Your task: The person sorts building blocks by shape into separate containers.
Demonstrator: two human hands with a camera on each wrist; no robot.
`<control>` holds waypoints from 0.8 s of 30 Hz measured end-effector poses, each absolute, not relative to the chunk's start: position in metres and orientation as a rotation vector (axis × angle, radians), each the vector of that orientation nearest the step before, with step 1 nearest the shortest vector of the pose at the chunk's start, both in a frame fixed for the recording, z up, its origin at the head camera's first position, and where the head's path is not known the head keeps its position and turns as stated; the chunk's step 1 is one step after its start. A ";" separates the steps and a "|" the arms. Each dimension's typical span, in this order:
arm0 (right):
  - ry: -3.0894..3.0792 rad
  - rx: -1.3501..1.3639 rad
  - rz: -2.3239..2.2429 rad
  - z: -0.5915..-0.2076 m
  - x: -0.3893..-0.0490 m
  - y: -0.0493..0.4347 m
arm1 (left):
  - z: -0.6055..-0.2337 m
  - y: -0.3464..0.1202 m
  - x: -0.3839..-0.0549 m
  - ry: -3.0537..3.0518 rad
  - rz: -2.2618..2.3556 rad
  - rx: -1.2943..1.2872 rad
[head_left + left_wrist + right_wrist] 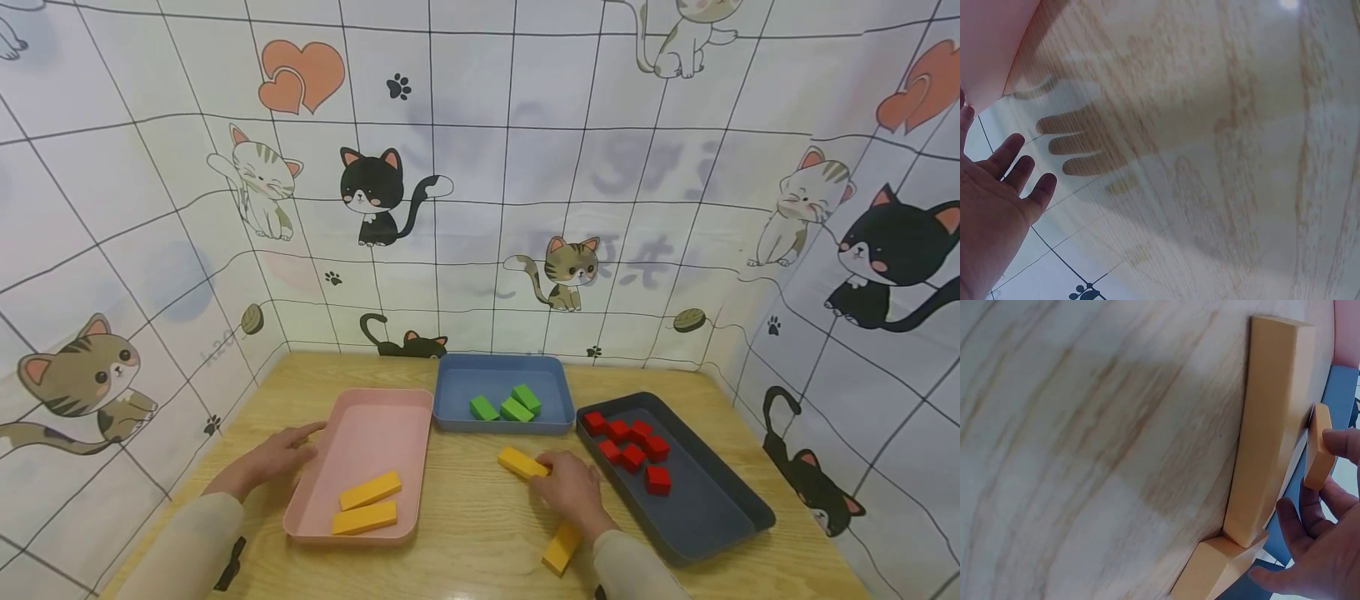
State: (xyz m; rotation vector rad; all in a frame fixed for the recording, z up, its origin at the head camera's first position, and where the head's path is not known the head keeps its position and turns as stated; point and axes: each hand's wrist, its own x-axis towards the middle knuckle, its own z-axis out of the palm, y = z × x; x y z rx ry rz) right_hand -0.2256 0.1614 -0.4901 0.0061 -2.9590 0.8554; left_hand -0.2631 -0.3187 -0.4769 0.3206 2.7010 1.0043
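Observation:
My right hand pinches a yellow block by its near end, between thumb and fingers; the right wrist view shows this held block too. Another yellow block lies on the table below the right wrist. In the right wrist view, a long yellow block lies end to end with a further yellow block. My left hand is at the left rim of the pink tray, fingers extended and holding nothing. Two yellow blocks lie inside that tray.
Behind stands a blue tray with several green blocks. On the right, a dark grey tray carries several red cubes. A cat-patterned sheet surrounds the wooden table at the back and sides.

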 end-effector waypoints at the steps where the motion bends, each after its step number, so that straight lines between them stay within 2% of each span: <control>1: -2.959 0.010 0.872 -0.490 -0.226 0.161 | -0.477 -0.319 -0.263 2.702 1.004 0.323; 15: -2.964 0.017 0.952 -0.494 -0.233 0.157 | -0.476 -0.318 -0.263 2.697 1.009 0.303; 24: -2.940 0.050 1.012 -0.488 -0.233 0.151 | -0.478 -0.322 -0.264 2.697 1.017 0.382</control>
